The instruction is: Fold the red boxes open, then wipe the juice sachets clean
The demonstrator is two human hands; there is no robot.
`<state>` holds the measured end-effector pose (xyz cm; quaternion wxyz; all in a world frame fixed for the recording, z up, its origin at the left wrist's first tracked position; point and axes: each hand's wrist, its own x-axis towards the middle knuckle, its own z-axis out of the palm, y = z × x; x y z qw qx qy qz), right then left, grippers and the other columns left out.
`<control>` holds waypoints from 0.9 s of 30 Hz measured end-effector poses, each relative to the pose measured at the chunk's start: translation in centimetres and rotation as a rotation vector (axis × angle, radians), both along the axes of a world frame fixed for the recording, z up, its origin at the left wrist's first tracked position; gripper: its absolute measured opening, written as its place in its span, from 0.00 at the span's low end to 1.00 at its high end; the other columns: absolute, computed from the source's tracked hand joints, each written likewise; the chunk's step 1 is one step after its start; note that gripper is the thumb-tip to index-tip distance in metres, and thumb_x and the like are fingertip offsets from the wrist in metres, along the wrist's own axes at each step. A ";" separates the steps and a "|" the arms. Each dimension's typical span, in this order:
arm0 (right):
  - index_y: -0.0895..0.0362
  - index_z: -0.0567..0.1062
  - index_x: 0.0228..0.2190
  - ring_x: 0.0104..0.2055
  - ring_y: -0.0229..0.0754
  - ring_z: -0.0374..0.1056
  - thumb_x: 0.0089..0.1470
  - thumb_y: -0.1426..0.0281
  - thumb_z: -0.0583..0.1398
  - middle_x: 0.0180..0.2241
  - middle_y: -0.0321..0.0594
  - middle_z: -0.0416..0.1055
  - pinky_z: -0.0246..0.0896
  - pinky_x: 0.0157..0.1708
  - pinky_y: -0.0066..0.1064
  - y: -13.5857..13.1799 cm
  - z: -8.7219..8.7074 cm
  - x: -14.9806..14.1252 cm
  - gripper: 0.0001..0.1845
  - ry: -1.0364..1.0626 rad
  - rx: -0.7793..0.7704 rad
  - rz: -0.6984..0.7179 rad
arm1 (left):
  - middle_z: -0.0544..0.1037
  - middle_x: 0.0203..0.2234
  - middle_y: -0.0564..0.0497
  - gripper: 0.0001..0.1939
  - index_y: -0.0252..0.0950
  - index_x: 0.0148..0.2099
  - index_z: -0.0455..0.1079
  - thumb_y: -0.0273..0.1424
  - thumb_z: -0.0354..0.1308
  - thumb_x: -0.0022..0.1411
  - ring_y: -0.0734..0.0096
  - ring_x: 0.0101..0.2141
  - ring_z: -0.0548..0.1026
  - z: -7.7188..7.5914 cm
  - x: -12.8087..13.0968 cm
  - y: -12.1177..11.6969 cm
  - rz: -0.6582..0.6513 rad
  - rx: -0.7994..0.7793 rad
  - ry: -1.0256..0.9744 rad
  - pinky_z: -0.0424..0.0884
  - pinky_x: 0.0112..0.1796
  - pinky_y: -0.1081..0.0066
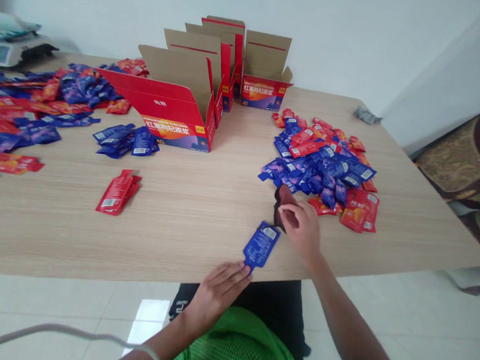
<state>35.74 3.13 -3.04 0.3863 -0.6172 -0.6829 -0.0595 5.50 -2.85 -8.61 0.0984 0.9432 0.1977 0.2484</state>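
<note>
A blue sachet (pixel 261 246) lies flat near the front edge of the table, with its narrow neck pointing towards me. My left hand (pixel 223 286) rests with outstretched fingertips on that neck, against the tabletop. Just beyond the sachet, my right hand (pixel 303 225) pinches a crumpled dark reddish-brown cloth (pixel 283 199). Behind this hand spreads a heap of blue sachets (pixel 323 167) mixed with red sachets (pixel 359 210).
Open red cartons (pixel 177 132) stand at the back. Small stacks of blue sachets (pixel 119 140) and red sachets (pixel 115 194) lie left of centre, near a larger mixed pile (pixel 14 110). A scale (pixel 8 47) sits far left; a green mesh basket (pixel 237 348) is below the edge.
</note>
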 end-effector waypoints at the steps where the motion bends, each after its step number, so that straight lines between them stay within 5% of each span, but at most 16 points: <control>1: 0.50 0.79 0.44 0.50 0.52 0.71 0.64 0.69 0.64 0.44 0.45 0.75 0.68 0.53 0.49 -0.7 0.5 -0.7 0.07 0.052 0.051 -0.024 | 0.75 0.63 0.48 0.20 0.35 0.67 0.68 0.24 0.46 0.80 0.64 0.65 0.69 0.0 0.0 0.0 -0.003 -0.001 0.001 0.71 0.63 0.60; 5: 0.48 0.78 0.46 0.53 0.51 0.71 0.61 0.72 0.66 0.46 0.44 0.75 0.70 0.54 0.46 -4.7 0.8 -5.3 0.12 0.130 -0.024 0.218 | 0.78 0.59 0.46 0.19 0.35 0.66 0.70 0.25 0.48 0.79 0.63 0.61 0.74 0.1 0.1 -0.1 -0.002 -0.041 -0.015 0.72 0.62 0.59; 9: 0.49 0.78 0.45 0.52 0.48 0.70 0.64 0.74 0.62 0.44 0.41 0.76 0.71 0.55 0.44 -6.3 -1.4 -7.9 0.11 0.036 -0.214 0.466 | 0.82 0.53 0.47 0.17 0.36 0.64 0.72 0.26 0.49 0.79 0.63 0.55 0.79 0.0 0.1 -0.1 0.007 -0.101 -0.054 0.72 0.62 0.58; 15: 0.49 0.79 0.44 0.51 0.49 0.69 0.65 0.72 0.63 0.44 0.42 0.76 0.69 0.55 0.45 -2.4 -2.9 -3.5 0.08 -0.031 -0.180 0.298 | 0.76 0.62 0.46 0.19 0.34 0.66 0.69 0.23 0.48 0.79 0.62 0.64 0.71 -0.5 -0.1 -0.1 -0.011 -0.030 -0.012 0.70 0.63 0.59; 19: 0.50 0.80 0.43 0.49 0.50 0.71 0.65 0.70 0.63 0.42 0.43 0.76 0.70 0.52 0.46 0.0 -1.5 -0.1 0.07 -0.066 -0.081 0.106 | 0.76 0.62 0.46 0.19 0.34 0.67 0.69 0.24 0.47 0.79 0.63 0.65 0.70 -0.3 -0.1 -0.1 -0.002 -0.016 -0.006 0.70 0.63 0.59; 22: 0.50 0.79 0.43 0.49 0.51 0.71 0.62 0.70 0.66 0.44 0.44 0.75 0.69 0.52 0.47 -0.8 0.2 -0.7 0.07 0.063 0.093 -0.029 | 0.76 0.61 0.46 0.19 0.34 0.67 0.69 0.24 0.47 0.80 0.63 0.65 0.70 -0.1 0.0 -0.1 0.004 -0.014 -0.005 0.71 0.63 0.60; 24: 0.49 0.79 0.45 0.51 0.51 0.71 0.60 0.71 0.67 0.46 0.44 0.74 0.70 0.52 0.47 -2.5 0.9 -2.9 0.11 0.150 0.122 0.014 | 0.77 0.61 0.46 0.19 0.34 0.66 0.69 0.24 0.47 0.80 0.62 0.64 0.71 0.0 0.1 -0.1 0.000 -0.017 -0.007 0.71 0.62 0.59; 27: 0.49 0.78 0.45 0.52 0.49 0.71 0.60 0.74 0.66 0.45 0.43 0.75 0.71 0.53 0.44 -5.1 0.8 -6.7 0.13 0.116 -0.033 0.313 | 0.80 0.56 0.46 0.18 0.35 0.65 0.71 0.25 0.48 0.79 0.64 0.57 0.77 0.1 0.1 -0.2 0.006 -0.071 -0.036 0.73 0.61 0.60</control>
